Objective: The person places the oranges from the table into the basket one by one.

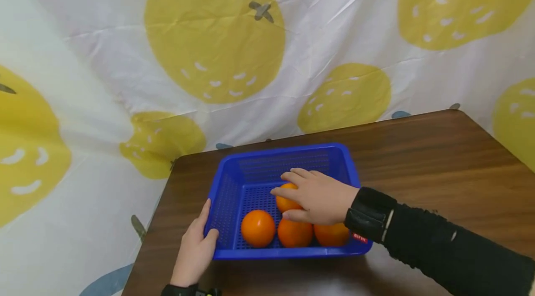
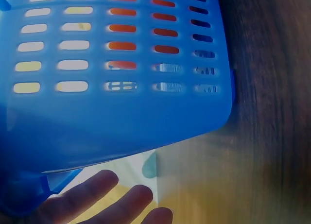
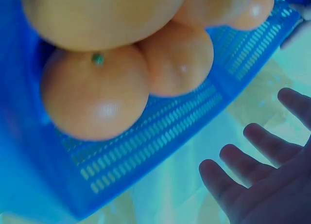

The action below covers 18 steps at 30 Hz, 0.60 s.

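A blue plastic basket [image 1: 284, 253] with slotted sides stands on the table, holding several oranges [image 1: 257, 228] gathered mostly toward its near side. At the basket's left rim, my left hand [image 1: 195, 245] grips the edge, with the thumb over the rim. Its fingers [image 2: 129, 202] show beside the basket wall in the left wrist view. My right hand [image 1: 319, 196] is over the oranges on the right with its fingers spread, partly hiding one orange [image 1: 286, 200]. In the right wrist view, gaps separate these fingers [image 3: 218, 178] and they hold nothing.
The dark wooden table [image 1: 439, 166] extends to the right of the basket. Behind it hangs a white cloth [image 1: 100, 77] printed with large yellow fruit. A dark band [image 1: 371, 214] wraps the right wrist.
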Available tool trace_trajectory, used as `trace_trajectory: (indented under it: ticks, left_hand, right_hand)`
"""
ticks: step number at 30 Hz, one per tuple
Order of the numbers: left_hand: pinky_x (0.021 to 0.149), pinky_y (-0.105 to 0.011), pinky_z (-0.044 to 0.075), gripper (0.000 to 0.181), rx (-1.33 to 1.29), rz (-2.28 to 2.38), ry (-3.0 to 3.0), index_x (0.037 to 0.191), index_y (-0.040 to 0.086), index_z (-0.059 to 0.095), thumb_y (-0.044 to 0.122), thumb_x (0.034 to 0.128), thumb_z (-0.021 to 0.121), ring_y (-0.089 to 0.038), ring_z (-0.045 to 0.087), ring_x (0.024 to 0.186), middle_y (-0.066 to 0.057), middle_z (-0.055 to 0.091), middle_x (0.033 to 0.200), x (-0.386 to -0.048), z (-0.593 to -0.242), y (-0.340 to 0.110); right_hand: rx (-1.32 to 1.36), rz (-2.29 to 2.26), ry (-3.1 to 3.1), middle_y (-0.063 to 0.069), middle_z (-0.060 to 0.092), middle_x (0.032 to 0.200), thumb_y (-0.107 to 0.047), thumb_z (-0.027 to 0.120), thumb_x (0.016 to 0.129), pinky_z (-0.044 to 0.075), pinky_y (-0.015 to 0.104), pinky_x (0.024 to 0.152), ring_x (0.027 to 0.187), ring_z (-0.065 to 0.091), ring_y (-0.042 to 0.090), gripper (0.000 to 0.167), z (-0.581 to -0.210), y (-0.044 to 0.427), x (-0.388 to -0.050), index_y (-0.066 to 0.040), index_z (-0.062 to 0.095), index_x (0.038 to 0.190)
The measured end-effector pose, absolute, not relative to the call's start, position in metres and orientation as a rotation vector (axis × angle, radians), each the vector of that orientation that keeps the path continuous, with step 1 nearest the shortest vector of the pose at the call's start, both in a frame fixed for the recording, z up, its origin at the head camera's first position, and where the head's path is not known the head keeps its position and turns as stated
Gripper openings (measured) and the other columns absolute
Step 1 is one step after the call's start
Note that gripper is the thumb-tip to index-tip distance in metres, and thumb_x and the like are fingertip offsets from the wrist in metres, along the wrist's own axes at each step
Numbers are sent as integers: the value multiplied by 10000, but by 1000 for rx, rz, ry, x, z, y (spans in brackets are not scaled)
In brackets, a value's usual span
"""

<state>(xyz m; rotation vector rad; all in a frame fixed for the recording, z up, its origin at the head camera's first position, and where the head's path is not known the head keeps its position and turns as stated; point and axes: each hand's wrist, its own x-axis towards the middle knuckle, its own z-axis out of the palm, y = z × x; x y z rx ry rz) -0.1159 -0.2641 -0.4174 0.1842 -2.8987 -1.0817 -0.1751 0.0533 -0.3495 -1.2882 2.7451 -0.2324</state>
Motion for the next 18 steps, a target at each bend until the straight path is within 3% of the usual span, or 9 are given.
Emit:
trace_trajectory:
  ticks: [7,18]
  left_hand:
    - [1049,-644,387,697,253,-1041,-2925,1618,237,249,155,967,484,-453,503,1331,-277,508,1472,-117,-420,-271]
    - [1006,-631,423,683,240,-900,-2944,1611,177,287,183,965,508,-439,549,1260,-266,512,1446,-112,-419,-277]
  right_hand:
    - [-1259,-299,2845,193,436,1565,-494,497,1019,304,594,1165,1481,341,419,564,-350,83,-175,-219,492,1511]
    - [-1099,-469,3040,190,454,1550,-529,515,1002,283,666,1134,1478,306,474,574,-368,149,-156,-230,520,1491]
